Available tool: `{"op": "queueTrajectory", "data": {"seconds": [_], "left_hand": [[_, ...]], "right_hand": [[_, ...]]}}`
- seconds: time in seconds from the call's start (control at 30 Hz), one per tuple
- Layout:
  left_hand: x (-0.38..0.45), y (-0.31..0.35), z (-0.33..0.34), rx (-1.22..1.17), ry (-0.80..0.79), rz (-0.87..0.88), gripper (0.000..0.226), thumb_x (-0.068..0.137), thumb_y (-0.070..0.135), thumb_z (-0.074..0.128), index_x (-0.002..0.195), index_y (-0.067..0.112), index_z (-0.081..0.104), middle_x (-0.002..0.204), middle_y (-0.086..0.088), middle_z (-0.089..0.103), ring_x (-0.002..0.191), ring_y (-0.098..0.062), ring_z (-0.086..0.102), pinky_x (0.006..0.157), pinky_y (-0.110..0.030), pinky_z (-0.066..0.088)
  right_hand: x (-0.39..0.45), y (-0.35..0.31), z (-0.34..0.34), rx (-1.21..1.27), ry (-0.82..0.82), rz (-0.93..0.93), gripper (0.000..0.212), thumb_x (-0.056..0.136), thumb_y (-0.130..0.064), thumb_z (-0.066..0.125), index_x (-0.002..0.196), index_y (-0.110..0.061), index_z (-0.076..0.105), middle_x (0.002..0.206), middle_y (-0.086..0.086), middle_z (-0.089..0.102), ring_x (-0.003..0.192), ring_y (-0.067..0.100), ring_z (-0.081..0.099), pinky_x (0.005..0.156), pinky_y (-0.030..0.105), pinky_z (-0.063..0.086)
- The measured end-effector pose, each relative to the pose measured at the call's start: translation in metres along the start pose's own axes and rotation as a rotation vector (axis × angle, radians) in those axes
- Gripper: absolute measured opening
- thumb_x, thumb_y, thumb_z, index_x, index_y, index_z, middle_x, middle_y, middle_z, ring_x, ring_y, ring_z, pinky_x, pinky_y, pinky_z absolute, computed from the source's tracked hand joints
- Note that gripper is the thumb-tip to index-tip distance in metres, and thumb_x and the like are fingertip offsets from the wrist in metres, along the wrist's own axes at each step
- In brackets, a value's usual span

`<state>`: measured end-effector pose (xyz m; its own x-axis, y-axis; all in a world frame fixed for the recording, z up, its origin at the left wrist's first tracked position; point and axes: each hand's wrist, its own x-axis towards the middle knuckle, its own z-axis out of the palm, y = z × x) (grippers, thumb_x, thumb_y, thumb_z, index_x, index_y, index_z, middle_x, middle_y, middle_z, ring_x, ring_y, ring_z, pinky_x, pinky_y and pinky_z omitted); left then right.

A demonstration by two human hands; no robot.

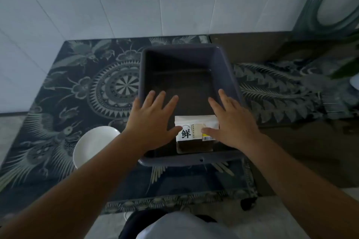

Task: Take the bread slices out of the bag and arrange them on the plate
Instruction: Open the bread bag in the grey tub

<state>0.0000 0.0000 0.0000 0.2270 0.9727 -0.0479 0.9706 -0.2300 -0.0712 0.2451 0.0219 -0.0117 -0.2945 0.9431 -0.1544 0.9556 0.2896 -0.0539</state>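
Observation:
A bread bag [195, 136] with a white label and a dark lower half lies flat at the near end of a deep grey tub [229, 75]. My left hand [153, 118] hovers over the tub on the bag's left, fingers spread, thumb tip at the label's edge. My right hand [231, 120] is spread on the bag's right, its thumb resting on the label. Neither hand grips anything. A white plate [93, 143] sits on the table left of the tub, partly hidden by my left forearm.
The tub stands on a table with a dark patterned cloth [77, 87]. A white tiled wall rises behind. At the top right is a round glass-fronted appliance [334, 2]; green leaves [347, 64] reach in at the right edge.

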Motion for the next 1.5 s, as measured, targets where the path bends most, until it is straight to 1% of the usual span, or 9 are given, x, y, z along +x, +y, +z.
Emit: {"op": "queueTrajectory", "data": {"seconds": [0.1, 0.2, 0.43, 0.63, 0.8, 1.03, 1.13, 1.3, 1.5], "left_hand": [[0.005, 0.003, 0.013, -0.026, -0.066, 0.128, 0.077, 0.086, 0.063, 0.047, 0.148, 0.032, 0.015, 0.142, -0.004, 0.051, 0.127, -0.028, 0.051, 0.1, -0.053, 0.042], [0.008, 0.009, 0.028, -0.113, -0.059, 0.154, 0.06, 0.09, 0.053, 0.053, 0.142, 0.033, 0.031, 0.118, 0.002, 0.064, 0.101, -0.022, 0.063, 0.078, -0.04, 0.05], [0.02, 0.015, 0.041, -0.162, -0.058, 0.129, 0.024, 0.095, 0.04, 0.052, 0.118, 0.035, 0.056, 0.094, 0.005, 0.066, 0.08, -0.019, 0.064, 0.058, -0.03, 0.047], [0.023, 0.015, 0.04, -0.198, -0.075, 0.057, 0.016, 0.097, 0.033, 0.048, 0.106, 0.029, 0.06, 0.093, 0.002, 0.068, 0.078, -0.021, 0.064, 0.058, -0.033, 0.049], [0.015, 0.01, 0.038, -0.247, -0.056, 0.036, 0.016, 0.097, 0.032, 0.049, 0.104, 0.029, 0.062, 0.089, 0.003, 0.069, 0.075, -0.02, 0.064, 0.058, -0.032, 0.05], [0.004, -0.002, 0.048, -0.419, -0.077, -0.029, 0.016, 0.093, 0.033, 0.056, 0.106, 0.033, 0.065, 0.094, 0.002, 0.071, 0.08, -0.023, 0.065, 0.059, -0.031, 0.043], [0.005, -0.008, 0.054, -0.631, -0.167, -0.071, 0.013, 0.09, 0.03, 0.062, 0.101, 0.036, 0.067, 0.089, 0.006, 0.069, 0.079, -0.015, 0.064, 0.064, -0.03, 0.052], [0.011, -0.015, 0.058, -0.888, -0.34, -0.095, 0.009, 0.089, 0.04, 0.063, 0.083, 0.046, 0.061, 0.081, 0.017, 0.067, 0.077, -0.001, 0.063, 0.064, -0.014, 0.045], [0.012, -0.02, 0.059, -0.874, -0.365, -0.039, 0.014, 0.088, 0.035, 0.067, 0.081, 0.043, 0.059, 0.079, 0.01, 0.068, 0.073, -0.002, 0.061, 0.057, -0.007, 0.044]], "right_hand": [[0.001, 0.004, 0.004, 0.024, 0.039, 0.004, 0.071, 0.085, -0.062, 0.058, 0.142, -0.022, 0.044, 0.159, 0.007, 0.033, 0.13, 0.029, 0.048, 0.093, 0.046, 0.05], [0.002, 0.011, 0.01, 0.069, 0.064, -0.041, 0.038, 0.089, -0.042, 0.063, 0.12, -0.021, 0.062, 0.122, -0.001, 0.061, 0.1, 0.021, 0.061, 0.075, 0.038, 0.054], [0.006, 0.024, 0.022, 0.095, 0.122, -0.11, 0.014, 0.094, -0.027, 0.058, 0.097, -0.02, 0.07, 0.082, -0.004, 0.06, 0.071, 0.018, 0.06, 0.053, 0.029, 0.037], [0.013, 0.029, 0.024, 0.122, 0.159, -0.172, 0.013, 0.093, -0.027, 0.061, 0.088, -0.019, 0.071, 0.073, -0.008, 0.049, 0.061, 0.016, 0.052, 0.049, 0.026, 0.028], [0.014, 0.026, 0.023, 0.151, 0.14, -0.229, 0.014, 0.092, -0.029, 0.06, 0.087, -0.021, 0.071, 0.074, -0.005, 0.059, 0.059, 0.013, 0.05, 0.045, 0.021, 0.022], [0.008, 0.013, 0.029, 0.204, 0.1, -0.223, 0.015, 0.093, -0.027, 0.061, 0.093, -0.017, 0.072, 0.088, -0.001, 0.064, 0.071, 0.018, 0.061, 0.057, 0.037, 0.054], [0.003, 0.012, 0.033, 0.185, 0.178, -0.224, 0.012, 0.089, -0.02, 0.068, 0.088, -0.011, 0.074, 0.085, 0.003, 0.063, 0.066, 0.02, 0.061, 0.052, 0.037, 0.054], [-0.007, 0.01, 0.042, 0.154, 0.263, -0.219, 0.002, 0.083, -0.009, 0.073, 0.082, -0.008, 0.074, 0.075, 0.005, 0.062, 0.058, 0.022, 0.059, 0.042, 0.035, 0.05], [-0.016, -0.001, 0.051, 0.358, 0.211, -0.028, 0.025, 0.082, -0.019, 0.078, 0.104, -0.009, 0.074, 0.089, 0.006, 0.07, 0.072, 0.02, 0.066, 0.06, 0.031, 0.054]]}}
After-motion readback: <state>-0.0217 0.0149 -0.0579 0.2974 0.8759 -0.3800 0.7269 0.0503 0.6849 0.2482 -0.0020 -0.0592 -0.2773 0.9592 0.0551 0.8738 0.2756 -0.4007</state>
